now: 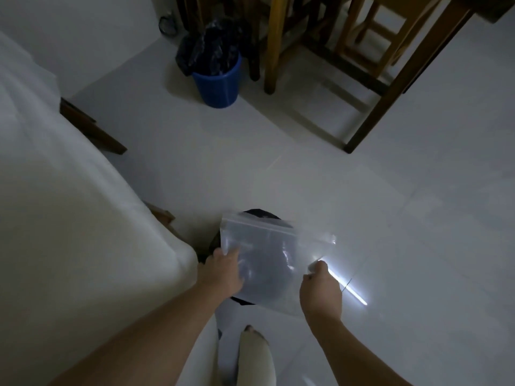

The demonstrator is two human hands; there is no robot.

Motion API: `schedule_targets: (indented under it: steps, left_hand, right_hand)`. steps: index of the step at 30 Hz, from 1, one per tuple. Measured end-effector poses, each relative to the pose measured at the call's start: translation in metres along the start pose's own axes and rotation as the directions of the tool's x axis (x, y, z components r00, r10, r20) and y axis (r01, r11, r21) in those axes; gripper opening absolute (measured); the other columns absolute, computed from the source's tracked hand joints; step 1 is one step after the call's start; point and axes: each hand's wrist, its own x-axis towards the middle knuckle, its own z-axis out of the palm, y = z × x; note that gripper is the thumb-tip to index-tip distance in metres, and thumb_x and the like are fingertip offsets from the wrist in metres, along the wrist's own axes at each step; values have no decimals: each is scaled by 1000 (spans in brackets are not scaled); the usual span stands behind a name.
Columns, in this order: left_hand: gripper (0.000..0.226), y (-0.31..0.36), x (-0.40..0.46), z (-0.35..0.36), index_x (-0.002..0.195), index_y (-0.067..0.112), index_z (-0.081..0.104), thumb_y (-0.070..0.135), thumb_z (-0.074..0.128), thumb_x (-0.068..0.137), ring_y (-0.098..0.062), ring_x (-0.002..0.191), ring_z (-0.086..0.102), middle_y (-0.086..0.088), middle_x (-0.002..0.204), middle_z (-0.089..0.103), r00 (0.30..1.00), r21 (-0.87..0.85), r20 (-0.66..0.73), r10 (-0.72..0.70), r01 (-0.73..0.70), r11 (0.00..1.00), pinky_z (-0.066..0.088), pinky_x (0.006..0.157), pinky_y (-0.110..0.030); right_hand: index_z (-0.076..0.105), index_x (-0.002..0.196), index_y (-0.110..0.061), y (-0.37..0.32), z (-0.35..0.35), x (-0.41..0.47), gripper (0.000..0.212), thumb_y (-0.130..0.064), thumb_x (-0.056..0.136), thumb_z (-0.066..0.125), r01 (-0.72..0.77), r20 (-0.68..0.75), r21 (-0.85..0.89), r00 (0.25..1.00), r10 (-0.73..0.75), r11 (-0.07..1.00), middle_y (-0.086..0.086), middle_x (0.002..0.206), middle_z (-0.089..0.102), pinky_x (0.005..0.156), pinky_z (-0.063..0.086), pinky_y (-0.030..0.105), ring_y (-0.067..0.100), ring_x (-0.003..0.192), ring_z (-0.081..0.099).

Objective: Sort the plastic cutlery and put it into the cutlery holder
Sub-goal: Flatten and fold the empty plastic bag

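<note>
Presently, line by line:

Bag: clear, thin, flexible plastic zip-seal bag (274,254), roughly square, glossy with light streaks, held up flat over the pale tiled floor (390,218); it looks empty, though dim light and blur leave that unsure.
Left grip: left hand (225,270) grasps the bag's near left edge, fingers curled onto the film.
Right grip: right hand (320,291) pinches the bag's near right corner between thumb and fingers.
Key relation: the bag spreads away from both grips, its zip edge farthest from the person and tilted down to the right; both hands sit on the near side, about equally close.
Cutlery and holder: neither is visible; no plastic cutlery or cutlery holder can be made out.
Under the bag: a dark rounded object (259,214) shows through and above the film; what it is I cannot tell.
Surroundings: white cloth-covered surface (69,218) at left; blue plastic bin with black liner (217,84) on the floor's far side; wooden chair legs (367,87) beyond.
Judgement: sorting seems not yet under way.
</note>
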Motion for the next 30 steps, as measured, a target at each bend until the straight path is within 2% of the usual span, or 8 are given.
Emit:
schedule_targets:
  steps: [4, 6, 9, 14, 17, 22, 27, 30]
  left_hand:
    - [78, 8, 6, 20, 152, 36, 21, 52, 61, 88, -37, 144, 23, -12, 162, 9, 994, 46, 99, 46, -51, 998, 29, 114, -53]
    - [83, 15, 3, 28, 154, 38, 12, 50, 61, 88, -37, 147, 16, -8, 165, 1, 977, 21, 163, 140, -145, 989, 26, 116, -52]
    - [97, 26, -2, 38, 154, 40, 0, 49, 66, 84, -35, 149, 12, -3, 165, -6, 930, 32, 254, 266, -283, 959, 25, 116, -52]
    - [106, 46, -1, 50, 155, 34, -2, 46, 73, 81, -31, 150, 11, 1, 165, -6, 921, -11, 275, 276, -284, 959, 25, 118, -51]
    - [101, 48, 3, 59, 155, 36, 1, 41, 72, 84, -29, 149, 16, 2, 166, -2, 922, -34, 256, 292, -293, 955, 25, 118, -48]
    - [101, 46, 6, 64, 156, 34, -3, 37, 70, 87, -28, 148, 19, 1, 166, 2, 926, -37, 249, 284, -284, 958, 27, 118, -45]
    - [100, 41, 0, 51, 155, 33, -2, 36, 70, 87, -28, 147, 22, 0, 165, 3, 932, -55, 214, 293, -288, 956, 28, 117, -44]
    - [95, 34, -9, 32, 156, 28, -2, 37, 66, 89, -30, 146, 22, -4, 165, 5, 940, -60, 181, 288, -282, 958, 30, 116, -43]
  right_hand:
    - [50, 114, -18, 8, 12, 10, 18, -17, 97, 45, -9, 44, 35, 999, 7, 999, 9, 102, 66, 69, 45, 30, 24, 79, 55]
    - [50, 119, -19, 7, 19, 13, 23, -21, 96, 48, 15, 101, 69, 995, -22, 997, 11, 107, 67, 72, 53, 37, 27, 86, 62]
    - [49, 126, -15, 2, 29, 19, 31, -25, 97, 50, 83, 225, 79, 969, -99, 993, 12, 112, 67, 79, 54, 39, 31, 98, 64]
    - [59, 116, -16, -5, 38, 29, 25, -20, 97, 44, 162, 270, 109, 945, -186, 981, 3, 94, 70, 77, 54, 40, 23, 83, 65]
    - [59, 116, -19, -8, 47, 34, 26, -22, 99, 39, 213, 321, 43, 922, -215, 976, 8, 105, 69, 81, 53, 40, 25, 91, 64]
    - [46, 139, -20, -13, 49, 34, 38, -21, 102, 37, 318, 447, -46, 854, -265, 947, 10, 136, 56, 100, 41, 32, 28, 123, 53]
    - [49, 127, -14, -13, 56, 34, 32, -21, 96, 50, 370, 434, -193, 863, -259, 909, 11, 126, 58, 91, 47, 30, 26, 113, 58]
    - [45, 131, -15, -9, 58, 33, 40, -20, 92, 56, 423, 407, -301, 867, -286, 855, 8, 132, 52, 94, 48, 28, 22, 115, 55]
